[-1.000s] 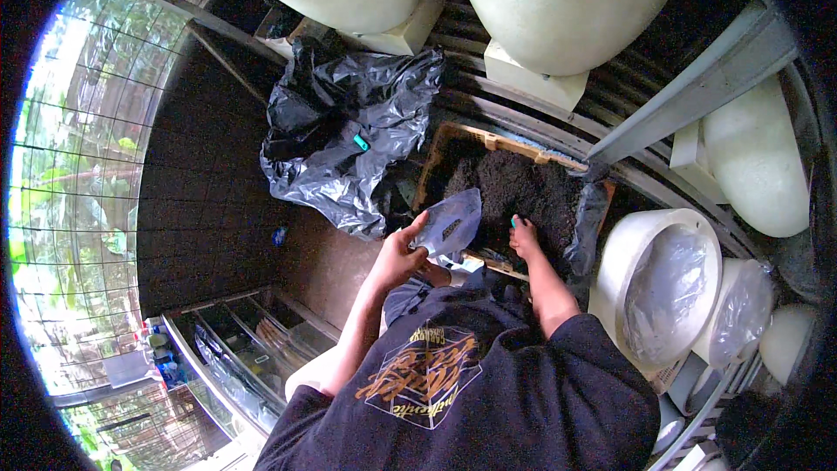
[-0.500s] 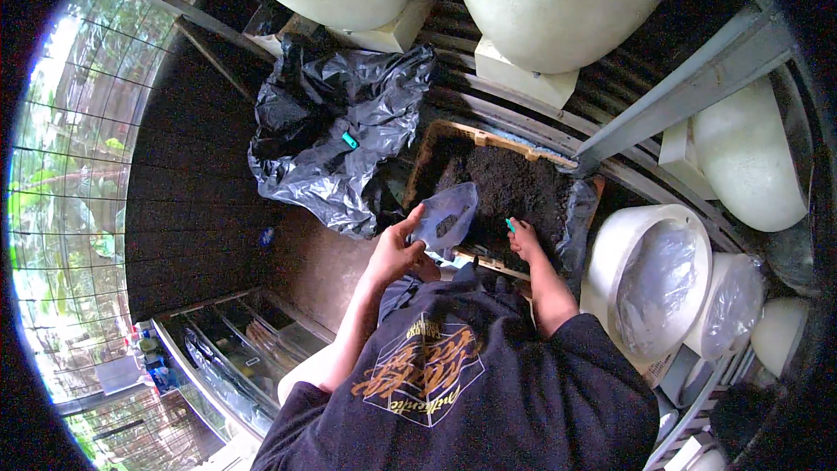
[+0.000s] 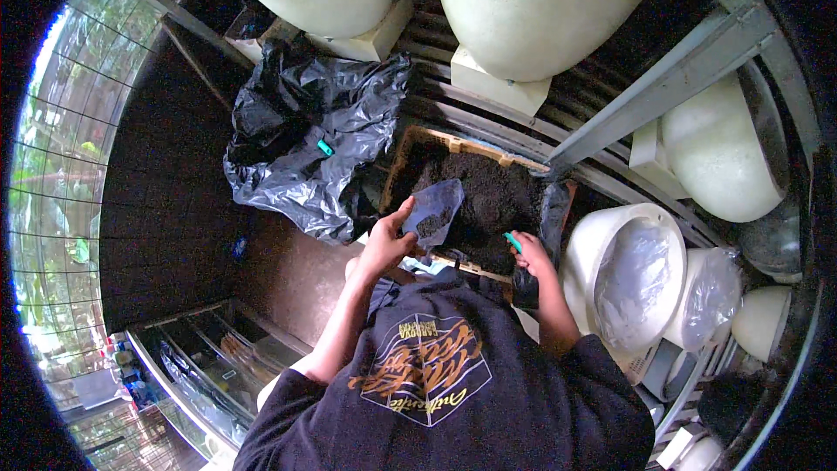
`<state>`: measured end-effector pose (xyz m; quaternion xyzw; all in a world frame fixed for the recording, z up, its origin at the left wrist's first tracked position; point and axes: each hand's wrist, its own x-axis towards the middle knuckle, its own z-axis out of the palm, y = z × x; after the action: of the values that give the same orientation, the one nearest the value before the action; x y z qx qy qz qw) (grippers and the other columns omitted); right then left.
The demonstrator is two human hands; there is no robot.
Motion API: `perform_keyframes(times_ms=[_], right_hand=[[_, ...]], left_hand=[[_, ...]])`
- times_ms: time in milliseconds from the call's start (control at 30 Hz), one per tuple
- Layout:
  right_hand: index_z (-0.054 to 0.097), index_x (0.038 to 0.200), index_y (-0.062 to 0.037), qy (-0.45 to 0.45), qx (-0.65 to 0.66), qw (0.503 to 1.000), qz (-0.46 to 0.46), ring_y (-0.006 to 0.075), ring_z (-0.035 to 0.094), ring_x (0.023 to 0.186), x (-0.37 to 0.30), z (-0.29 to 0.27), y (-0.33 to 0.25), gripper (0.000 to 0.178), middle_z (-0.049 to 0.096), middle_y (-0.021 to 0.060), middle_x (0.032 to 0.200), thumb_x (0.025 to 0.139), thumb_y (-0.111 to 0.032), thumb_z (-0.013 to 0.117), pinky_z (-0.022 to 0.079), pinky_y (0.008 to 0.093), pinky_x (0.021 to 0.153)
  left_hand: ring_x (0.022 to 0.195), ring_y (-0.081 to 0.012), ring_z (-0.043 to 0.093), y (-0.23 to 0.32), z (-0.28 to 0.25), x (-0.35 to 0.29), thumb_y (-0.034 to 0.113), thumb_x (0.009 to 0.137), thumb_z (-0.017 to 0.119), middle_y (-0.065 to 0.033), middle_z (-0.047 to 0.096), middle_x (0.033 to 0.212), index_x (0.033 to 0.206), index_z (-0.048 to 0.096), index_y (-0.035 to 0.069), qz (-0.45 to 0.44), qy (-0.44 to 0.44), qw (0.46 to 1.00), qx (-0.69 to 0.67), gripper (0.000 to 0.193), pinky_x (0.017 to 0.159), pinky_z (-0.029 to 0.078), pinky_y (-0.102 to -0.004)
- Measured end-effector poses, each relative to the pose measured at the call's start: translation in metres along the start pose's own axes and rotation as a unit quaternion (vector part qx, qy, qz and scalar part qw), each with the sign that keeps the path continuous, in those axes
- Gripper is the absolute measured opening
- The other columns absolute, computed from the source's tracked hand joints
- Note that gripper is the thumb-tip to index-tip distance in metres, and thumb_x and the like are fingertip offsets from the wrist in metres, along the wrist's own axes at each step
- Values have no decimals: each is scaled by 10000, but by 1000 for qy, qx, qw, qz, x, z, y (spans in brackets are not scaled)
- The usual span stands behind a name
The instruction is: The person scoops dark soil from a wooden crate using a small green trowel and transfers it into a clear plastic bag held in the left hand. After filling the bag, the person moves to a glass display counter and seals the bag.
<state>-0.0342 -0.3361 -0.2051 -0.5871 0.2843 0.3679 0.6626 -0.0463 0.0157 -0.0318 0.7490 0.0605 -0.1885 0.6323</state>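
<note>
A clear plastic bag (image 3: 446, 201) with some dark soil in its lower part is gripped at its left edge by my left hand (image 3: 390, 246), thumb and fingers closed on it. It hangs over the near left part of a yellowish crate (image 3: 508, 155) filled with dark crumbly soil (image 3: 497, 187). My right hand (image 3: 535, 257) is closed around a small tool with a teal handle (image 3: 513, 242), above the crate's near right side. The tool's working end is too dark against the soil to make out.
Left of the crate lies a crumpled black plastic sheet (image 3: 357, 135) with a small teal object (image 3: 325, 147) on it. Large pale planters (image 3: 540, 13) stand at the back, more at the right. A grey metal post (image 3: 645, 92) rises beside the crate's far right corner.
The whole view has shifted slightly. More of the teal handle shows in my right hand, which is turned differently. The soil patch in the plastic bag looks larger, and my left hand keeps its grip.
</note>
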Motion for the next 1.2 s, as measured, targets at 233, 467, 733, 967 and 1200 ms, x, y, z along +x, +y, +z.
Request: perform_keyframes(times_ms=[233,467,733,967,1200], right_hand=[[578,904,-52,-32,-119,992,-26,40,315,345,-59,-22,-79,247,565,51,648,944,-292,538,216,213,308],[583,731,-76,-59,-359,923,-127,49,333,374,-121,-22,-186,232,518,-7,554,887,-247,572,235,229,350],[572,673,-47,-140,-588,786,-131,100,473,515,-161,57,-312,398,542,-9,583,906,-367,537,390,288,505],[657,764,47,-155,-814,541,-148,242,626,630,-103,171,-305,504,658,145,695,847,-438,545,496,403,635],[707,836,6,-111,-880,427,-177,336,659,827,-94,233,-267,282,674,208,923,663,-171,572,522,421,746]], left_hand=[[1055,-137,581,-20,0,18,-42,774,530,-121,384,1457,1414,303,-46,92,21,991,97,680,799,525,-269],[1359,-176,311,7,1,21,-89,780,583,-129,347,1475,1403,321,-53,21,-5,999,38,677,1119,218,-285],[1352,-224,329,-23,2,45,-39,753,595,-160,318,1478,1389,332,-64,75,-35,996,17,689,1068,290,-292],[1340,-207,348,3,3,39,-57,740,601,-148,311,1489,1374,363,-66,1,-43,998,-53,677,994,423,-300],[1286,-205,406,4,-2,38,-78,757,590,-140,297,1495,1371,340,-92,13,-41,997,-59,662,776,570,-313]])
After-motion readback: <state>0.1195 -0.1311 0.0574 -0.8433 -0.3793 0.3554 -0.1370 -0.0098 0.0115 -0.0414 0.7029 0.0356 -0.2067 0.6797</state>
